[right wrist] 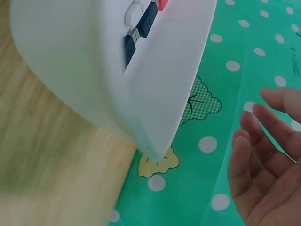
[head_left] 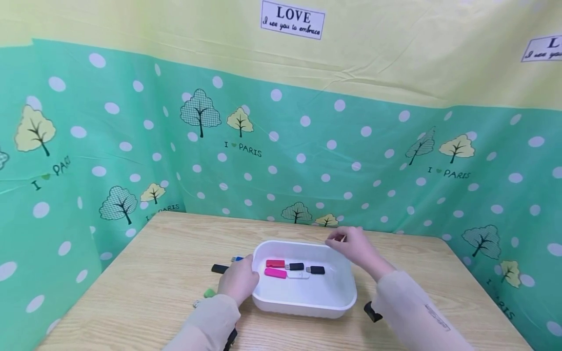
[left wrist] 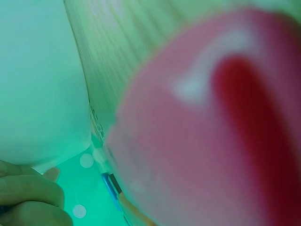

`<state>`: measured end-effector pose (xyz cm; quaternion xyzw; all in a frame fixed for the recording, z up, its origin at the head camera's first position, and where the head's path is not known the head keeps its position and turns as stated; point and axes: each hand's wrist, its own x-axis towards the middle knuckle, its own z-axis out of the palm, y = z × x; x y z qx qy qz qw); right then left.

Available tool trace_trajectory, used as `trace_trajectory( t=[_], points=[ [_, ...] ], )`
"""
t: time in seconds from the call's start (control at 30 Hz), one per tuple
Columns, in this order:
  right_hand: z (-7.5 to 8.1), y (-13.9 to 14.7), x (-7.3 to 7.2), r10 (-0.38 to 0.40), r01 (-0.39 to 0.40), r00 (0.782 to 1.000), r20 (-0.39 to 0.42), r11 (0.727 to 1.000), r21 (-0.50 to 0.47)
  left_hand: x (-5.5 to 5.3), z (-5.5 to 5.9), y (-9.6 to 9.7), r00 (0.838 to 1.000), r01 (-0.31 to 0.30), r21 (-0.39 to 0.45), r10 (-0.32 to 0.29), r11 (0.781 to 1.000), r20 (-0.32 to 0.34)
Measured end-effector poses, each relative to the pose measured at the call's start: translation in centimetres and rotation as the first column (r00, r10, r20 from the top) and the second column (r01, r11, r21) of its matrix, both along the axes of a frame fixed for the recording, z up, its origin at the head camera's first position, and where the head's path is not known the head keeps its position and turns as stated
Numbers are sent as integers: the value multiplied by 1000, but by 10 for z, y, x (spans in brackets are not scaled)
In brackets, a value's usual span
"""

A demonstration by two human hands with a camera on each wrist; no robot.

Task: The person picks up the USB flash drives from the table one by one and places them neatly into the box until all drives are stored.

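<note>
A white plastic basin (head_left: pixel 303 304) stands on the wooden table. Inside lie several USB sticks: a red one (head_left: pixel 275 263), a pink one (head_left: pixel 275 273), a white one (head_left: pixel 298 275) and two black ones, the nearer to the right wall being this black USB stick (head_left: pixel 317 270). My left hand (head_left: pixel 237 282) grips the basin's left rim; the left wrist view shows its curled fingers (left wrist: pixel 33 193) by the white wall. Over the basin's far right corner is my right hand (head_left: pixel 353 246). Its fingers are loosely bent, with nothing seen between them in the right wrist view.
Left of the basin, partly behind my left hand, lie a blue USB stick (head_left: pixel 237 259), a black stick (head_left: pixel 219 268), a green piece (head_left: pixel 210 293) and a small silvery piece (head_left: pixel 196 303). A dark object (head_left: pixel 372 312) shows beside the right sleeve. Patterned green curtain (head_left: pixel 298 161) hangs behind the table.
</note>
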<state>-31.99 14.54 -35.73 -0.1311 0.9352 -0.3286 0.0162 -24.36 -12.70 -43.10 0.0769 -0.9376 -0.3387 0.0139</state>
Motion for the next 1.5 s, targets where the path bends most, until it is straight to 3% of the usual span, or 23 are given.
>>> trace_trajectory(
  t=[0.23, 0.43, 0.83, 1.17, 1.5],
  points=[
    [-9, 17, 6, -86, 93, 995, 54, 983, -158, -1, -1, 0, 1000, -3, 7, 3, 1000, 6],
    [-19, 26, 10, -162, 179, 983, 85, 951, -252, 0, 0, 1, 1000, 1, 5, -1, 1000, 8],
    [-40, 39, 15, -285, 342, 938, 197, 858, -384, 0, 1, 1, 1000, 4, 6, -4, 1000, 6],
    [-71, 44, 16, -284, 422, 901, 328, 749, -510, 1, 2, -1, 1000, 12, -19, -12, 1000, 5],
    [-86, 28, 25, -336, 468, 879, 338, 742, -480, 0, 2, -1, 1000, 11, -8, -10, 1000, 20]
  ],
)
